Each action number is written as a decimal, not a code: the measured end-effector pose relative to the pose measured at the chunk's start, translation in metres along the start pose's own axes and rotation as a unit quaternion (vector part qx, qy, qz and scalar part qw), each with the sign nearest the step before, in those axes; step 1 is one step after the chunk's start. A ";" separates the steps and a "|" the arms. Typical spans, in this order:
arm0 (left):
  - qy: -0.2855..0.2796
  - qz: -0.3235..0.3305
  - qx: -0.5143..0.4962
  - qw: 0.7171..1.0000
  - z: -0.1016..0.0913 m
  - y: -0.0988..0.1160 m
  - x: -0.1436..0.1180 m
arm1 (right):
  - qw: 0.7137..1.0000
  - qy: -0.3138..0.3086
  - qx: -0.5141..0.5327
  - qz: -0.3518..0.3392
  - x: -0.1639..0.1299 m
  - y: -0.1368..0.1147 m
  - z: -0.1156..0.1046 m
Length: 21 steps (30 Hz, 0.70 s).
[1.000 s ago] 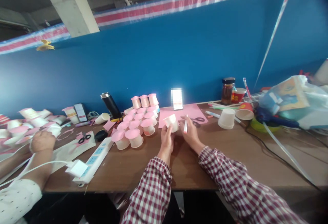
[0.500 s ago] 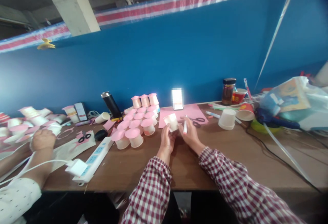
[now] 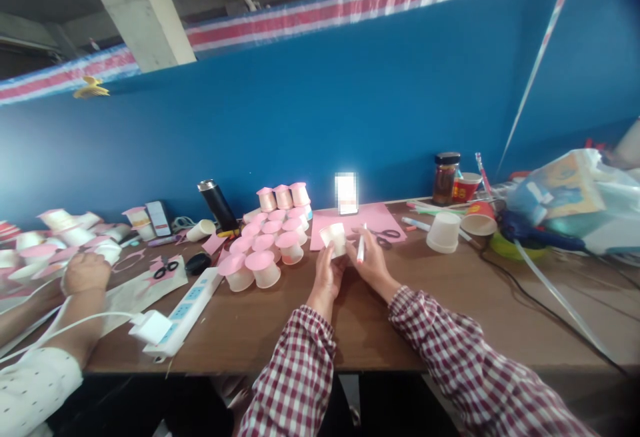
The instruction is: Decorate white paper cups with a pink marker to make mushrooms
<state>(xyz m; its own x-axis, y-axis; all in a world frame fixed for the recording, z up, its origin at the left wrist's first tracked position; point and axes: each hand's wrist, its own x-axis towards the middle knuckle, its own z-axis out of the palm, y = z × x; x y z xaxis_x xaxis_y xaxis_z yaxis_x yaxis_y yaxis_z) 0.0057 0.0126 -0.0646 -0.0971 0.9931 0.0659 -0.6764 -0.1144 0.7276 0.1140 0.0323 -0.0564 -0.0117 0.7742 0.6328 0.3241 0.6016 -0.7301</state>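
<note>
My left hand (image 3: 326, 276) holds a small white paper cup (image 3: 335, 238) raised a little above the brown table (image 3: 380, 330). My right hand (image 3: 371, 258) grips a white marker pen (image 3: 361, 246) upright, right beside the cup. Both sleeves are red and white check. Behind the hands lies a pink paper sheet (image 3: 375, 215) with black scissors (image 3: 386, 236) on it.
A cluster of pink-topped white cups (image 3: 270, 240) stands to the left, with a black flask (image 3: 216, 205) and a white power strip (image 3: 183, 310). A co-worker's hand (image 3: 85, 272) rests at far left. An upturned white cup (image 3: 443, 231), a jar (image 3: 444, 177) and plastic bags (image 3: 570, 197) sit right.
My two hands have drawn slightly closer together, with the cup turned a little in my left hand. The co-worker's hand barely shifted.
</note>
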 end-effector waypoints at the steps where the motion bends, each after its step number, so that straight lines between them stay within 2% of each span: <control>1: 0.003 -0.008 -0.009 1.000 0.000 0.001 0.000 | 1.000 0.000 -0.001 -0.001 0.000 0.000 0.000; 6: 0.010 -0.037 -0.069 0.997 0.003 0.005 0.000 | 1.000 0.004 -0.013 -0.008 -0.001 0.004 0.002; 11: 0.066 -0.038 -0.136 0.988 0.000 0.008 0.003 | 0.999 0.026 -0.040 0.000 -0.001 0.006 0.003; 18: 0.088 -0.068 -0.215 0.970 0.002 0.017 0.001 | 0.998 0.034 -0.059 0.000 -0.001 0.005 0.003; 21: 0.072 -0.106 -0.220 0.967 0.002 0.020 -0.002 | 0.998 0.028 -0.058 0.004 -0.001 0.006 0.003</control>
<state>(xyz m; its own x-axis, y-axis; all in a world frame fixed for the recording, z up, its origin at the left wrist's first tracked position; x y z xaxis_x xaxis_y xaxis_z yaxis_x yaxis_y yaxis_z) -0.0062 0.0085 -0.0486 -0.0016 0.9850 -0.1727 -0.9343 0.0601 0.3513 0.1133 0.0356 -0.0618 0.0436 0.7648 0.6428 0.4306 0.5662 -0.7028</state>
